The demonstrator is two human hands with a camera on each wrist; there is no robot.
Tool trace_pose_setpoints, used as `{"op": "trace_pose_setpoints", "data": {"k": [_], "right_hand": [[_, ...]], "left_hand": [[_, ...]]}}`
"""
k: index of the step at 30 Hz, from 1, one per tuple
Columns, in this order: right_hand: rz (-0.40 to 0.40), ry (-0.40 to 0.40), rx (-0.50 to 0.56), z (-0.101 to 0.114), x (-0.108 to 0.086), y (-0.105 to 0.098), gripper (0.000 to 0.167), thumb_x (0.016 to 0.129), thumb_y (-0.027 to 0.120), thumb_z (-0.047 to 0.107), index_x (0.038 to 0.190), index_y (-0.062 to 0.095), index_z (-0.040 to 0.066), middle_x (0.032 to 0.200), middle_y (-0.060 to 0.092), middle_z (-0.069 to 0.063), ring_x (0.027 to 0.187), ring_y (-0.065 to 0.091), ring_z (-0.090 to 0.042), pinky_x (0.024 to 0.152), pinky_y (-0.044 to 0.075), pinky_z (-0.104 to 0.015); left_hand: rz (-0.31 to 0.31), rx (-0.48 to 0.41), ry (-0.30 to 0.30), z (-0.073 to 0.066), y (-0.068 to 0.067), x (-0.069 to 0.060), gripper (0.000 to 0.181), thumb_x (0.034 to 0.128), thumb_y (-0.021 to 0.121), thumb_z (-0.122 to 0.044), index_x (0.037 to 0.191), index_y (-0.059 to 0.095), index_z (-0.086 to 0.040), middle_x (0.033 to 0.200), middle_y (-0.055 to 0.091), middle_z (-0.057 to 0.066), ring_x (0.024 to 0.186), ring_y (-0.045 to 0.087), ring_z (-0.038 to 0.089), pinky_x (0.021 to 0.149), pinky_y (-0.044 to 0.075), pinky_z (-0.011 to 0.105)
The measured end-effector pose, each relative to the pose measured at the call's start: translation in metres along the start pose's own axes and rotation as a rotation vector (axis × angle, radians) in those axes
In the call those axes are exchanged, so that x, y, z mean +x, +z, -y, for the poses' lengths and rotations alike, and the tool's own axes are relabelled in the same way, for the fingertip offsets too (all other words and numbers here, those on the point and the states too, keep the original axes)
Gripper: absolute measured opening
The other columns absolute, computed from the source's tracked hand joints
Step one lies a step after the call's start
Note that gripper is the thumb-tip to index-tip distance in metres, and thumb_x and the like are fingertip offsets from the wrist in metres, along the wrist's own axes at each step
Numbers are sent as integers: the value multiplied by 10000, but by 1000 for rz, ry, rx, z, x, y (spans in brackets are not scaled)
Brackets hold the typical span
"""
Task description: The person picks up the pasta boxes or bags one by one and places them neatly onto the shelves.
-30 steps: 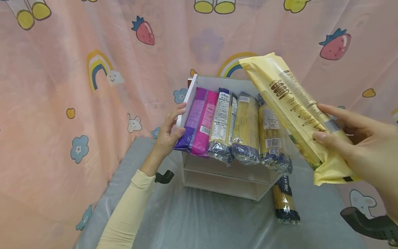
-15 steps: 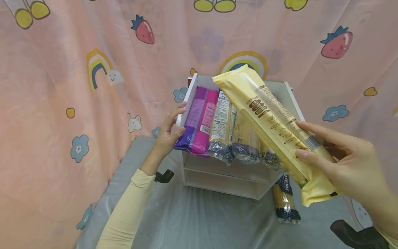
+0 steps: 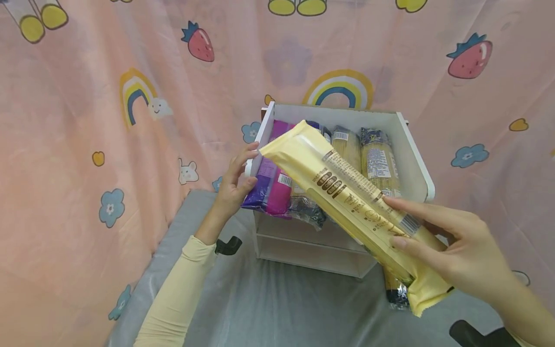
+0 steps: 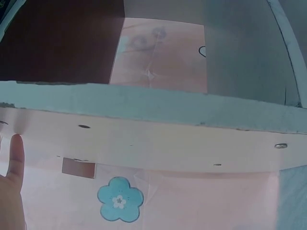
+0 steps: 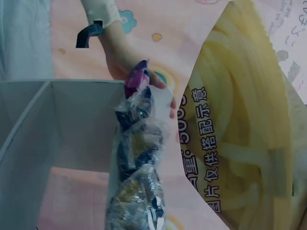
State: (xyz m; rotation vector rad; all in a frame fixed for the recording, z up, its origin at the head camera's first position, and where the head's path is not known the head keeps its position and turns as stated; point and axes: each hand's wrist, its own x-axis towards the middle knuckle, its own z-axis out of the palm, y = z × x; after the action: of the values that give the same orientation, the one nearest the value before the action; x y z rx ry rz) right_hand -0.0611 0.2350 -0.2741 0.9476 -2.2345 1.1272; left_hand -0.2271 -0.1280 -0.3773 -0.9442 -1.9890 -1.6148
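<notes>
Nearest me, in front of the white shelf (image 3: 418, 164), the right hand (image 3: 455, 253) is narrowed on a yellow packet (image 3: 347, 197), thumb on its printed face and index finger along its far edge. The packet slants before the shelf's top tier, lower end towards the shelf's front right, upper end towards its left wall; from the right wrist a gap shows between it and the row behind. Partly hidden below it, a dark-ended packet (image 3: 396, 291) lies on the grey-covered desk (image 3: 260, 313) by the shelf's front right. The left hand (image 3: 234, 188) touches the front of the shelf's left wall, fingers loosely extended, thumb apart beside the purple-pink packet (image 3: 277, 197). That packet leads a row on the shelf's top, with clear-wrapped packets (image 3: 378, 159) to its right. Beyond the shelf hangs a pink patterned curtain (image 3: 69, 120)
</notes>
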Motion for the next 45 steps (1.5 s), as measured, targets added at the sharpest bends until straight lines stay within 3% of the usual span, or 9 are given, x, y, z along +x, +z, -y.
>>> {"op": "trace_pose_setpoints", "data": {"k": [6, 11, 16, 18, 21, 23, 27, 32, 45], "right_hand": [[61, -11, 10, -3, -7, 7, 651, 574, 812, -181, 1200, 667, -75, 1231, 720, 27, 899, 632, 21, 728, 473, -72], [96, -99, 138, -10, -13, 15, 575, 648, 809, -134, 1200, 647, -116, 1274, 702, -37, 1082, 650, -11, 896, 460, -72], [133, -203, 204, -13, -19, 25, 506, 736, 813, -34, 1201, 639, -130, 1245, 713, -17, 692, 474, 42, 669, 395, -79], [153, -235, 230, -11, -20, 29, 493, 759, 802, -21, 1206, 631, -138, 1017, 743, 17, 580, 309, 33, 580, 328, -71], [184, -272, 254, -9, -23, 35, 480, 783, 790, -8, 1213, 623, -142, 657, 493, 79, 520, 235, 41, 516, 282, -47], [196, -306, 270, -8, -24, 40, 458, 805, 779, 9, 1206, 623, -148, 602, 321, 71, 510, 234, 44, 504, 263, -37], [205, -341, 269, -10, -30, 48, 439, 824, 775, 43, 1199, 634, -136, 597, 311, 69, 516, 252, 51, 504, 262, -30], [204, -333, 272, -11, -39, 57, 443, 840, 767, 65, 1228, 635, -104, 590, 287, 65, 526, 235, 40, 516, 262, -30], [223, -182, 97, -25, -73, 72, 529, 755, 833, 91, 1258, 671, 57, 589, 323, 101, 553, 203, 58, 524, 244, -25]], "left_hand": [[-6, -17, 16, 1, 0, -1, 631, 914, 514, -671, 1414, 460, -291, 1591, 357, 82, 1442, 322, 205, 1094, 385, 599], [-17, 8, 35, 2, 0, -2, 558, 923, 498, -667, 1404, 468, -385, 1585, 364, 118, 1463, 310, 227, 1133, 295, 656], [-3, -26, 69, 6, 0, -1, 484, 960, 506, -587, 1413, 456, -424, 1589, 346, 135, 1448, 307, 223, 1114, 297, 635], [-4, -54, 95, 6, 0, 0, 487, 962, 520, -570, 1416, 461, -404, 1580, 344, 172, 1442, 309, 234, 1110, 311, 598], [-13, -75, 105, 4, 1, 1, 505, 951, 537, -579, 1412, 471, -381, 1568, 345, 206, 1436, 313, 236, 1117, 317, 537], [-17, -83, 108, 3, 2, 1, 507, 953, 541, -571, 1412, 474, -367, 1566, 347, 209, 1446, 308, 244, 1136, 321, 501], [-18, -84, 94, 3, 2, 1, 483, 953, 536, -576, 1402, 471, -411, 1576, 351, 173, 1435, 318, 235, 1097, 393, 388], [-9, -88, 76, 4, 2, 1, 471, 948, 538, -584, 1394, 460, -456, 1581, 346, 154, 1409, 327, 229, 979, 486, 285], [-1, -78, 50, 3, 0, 1, 504, 931, 538, -617, 1401, 458, -454, 1596, 332, 132, 1386, 324, 198, 1033, 431, 305]]}}
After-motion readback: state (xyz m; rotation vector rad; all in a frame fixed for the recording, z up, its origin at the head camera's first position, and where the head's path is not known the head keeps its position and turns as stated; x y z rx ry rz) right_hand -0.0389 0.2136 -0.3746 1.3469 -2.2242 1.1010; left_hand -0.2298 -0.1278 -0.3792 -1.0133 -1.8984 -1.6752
